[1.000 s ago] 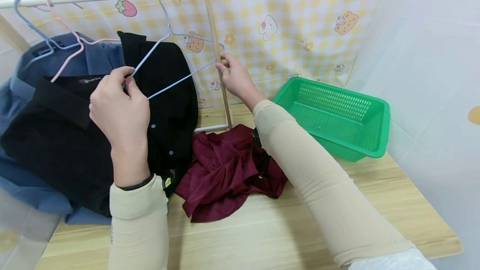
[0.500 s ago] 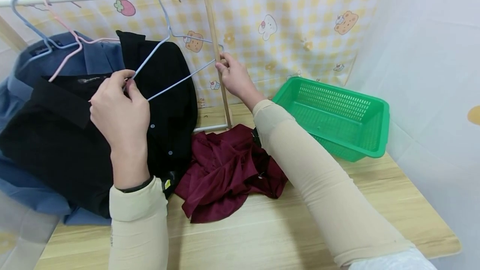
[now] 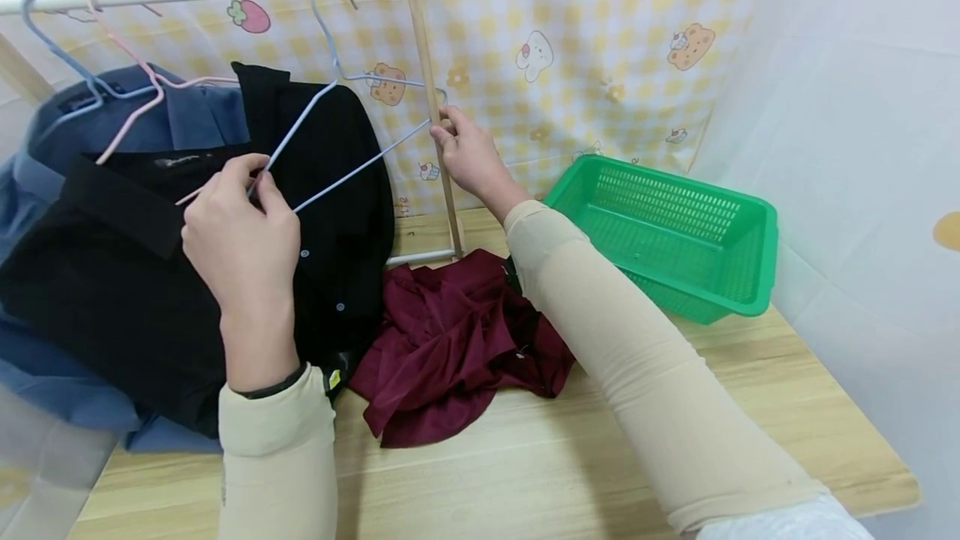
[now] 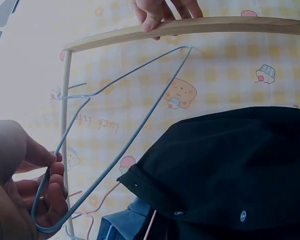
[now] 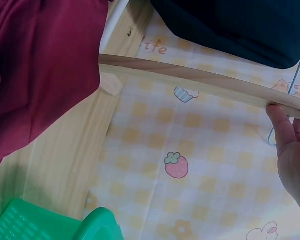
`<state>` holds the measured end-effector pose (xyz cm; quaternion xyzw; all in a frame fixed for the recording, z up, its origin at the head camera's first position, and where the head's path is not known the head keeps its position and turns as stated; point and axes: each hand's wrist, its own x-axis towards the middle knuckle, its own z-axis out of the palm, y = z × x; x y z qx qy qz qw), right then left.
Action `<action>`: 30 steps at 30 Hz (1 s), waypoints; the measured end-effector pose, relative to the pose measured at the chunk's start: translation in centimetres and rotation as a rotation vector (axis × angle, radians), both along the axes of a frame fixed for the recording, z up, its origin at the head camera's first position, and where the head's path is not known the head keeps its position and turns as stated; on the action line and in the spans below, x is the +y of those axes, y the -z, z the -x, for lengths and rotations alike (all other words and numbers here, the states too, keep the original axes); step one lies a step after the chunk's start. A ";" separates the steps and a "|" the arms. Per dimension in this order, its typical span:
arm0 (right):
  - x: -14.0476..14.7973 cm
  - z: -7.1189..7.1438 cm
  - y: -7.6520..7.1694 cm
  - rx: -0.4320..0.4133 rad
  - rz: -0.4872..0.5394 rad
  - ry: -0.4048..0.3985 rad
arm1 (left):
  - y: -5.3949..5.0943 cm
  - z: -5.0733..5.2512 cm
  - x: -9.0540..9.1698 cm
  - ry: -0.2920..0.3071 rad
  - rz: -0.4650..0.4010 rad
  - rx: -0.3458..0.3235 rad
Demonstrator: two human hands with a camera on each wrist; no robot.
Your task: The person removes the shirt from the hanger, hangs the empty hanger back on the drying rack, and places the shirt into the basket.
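Note:
My left hand [image 3: 243, 232] pinches one arm of a bare blue clothes hanger [image 3: 360, 169], whose hook sits over the rack's white rail. In the left wrist view, thumb and fingers close on the bent wire end of the hanger [image 4: 132, 137]. My right hand [image 3: 474, 152] grips the upright wooden post of the clothes rack [image 3: 422, 48]. The thumb of that right hand [image 5: 296, 155] lies against the post in the right wrist view. Behind the post, the hanger's far end is partly hidden. A black shirt [image 3: 337, 190] hangs from a pink hanger [image 3: 138, 107], just behind my left hand.
A blue shirt [image 3: 202, 115] hangs on another blue hanger [image 3: 71, 44] at the left. Crumpled maroon fabric [image 3: 465, 340] lies on the wooden table [image 3: 450, 490] by the rack's foot. A green plastic basket [image 3: 660, 248] stands at the back right, before a patterned curtain [image 3: 570, 7].
My left hand has dropped slightly, and the blue hanger has tilted and shifted a little left. More pink wire shows beside that hand. My right hand keeps its place on the post.

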<state>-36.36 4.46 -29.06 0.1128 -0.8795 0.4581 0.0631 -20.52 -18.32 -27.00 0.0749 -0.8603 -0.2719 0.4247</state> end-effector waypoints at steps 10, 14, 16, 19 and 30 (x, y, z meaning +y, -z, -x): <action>0.0 0.0 0.0 -0.019 0.008 0.000 | 0.1 -0.6 -0.1 -0.015 0.026 -0.045; 0.1 0.0 0.0 -0.020 0.006 -0.013 | 0.1 -0.7 -0.3 -0.007 0.020 -0.057; 0.1 0.1 0.0 -0.020 0.009 -0.011 | 0.0 -0.7 -0.5 0.009 0.009 -0.062; -0.1 0.1 0.1 -0.018 0.016 -0.007 | -0.1 -0.7 -0.7 0.046 -0.014 -0.071; -0.1 0.0 0.3 -0.021 0.045 -0.010 | -0.2 -1.5 -0.2 0.249 -0.068 0.043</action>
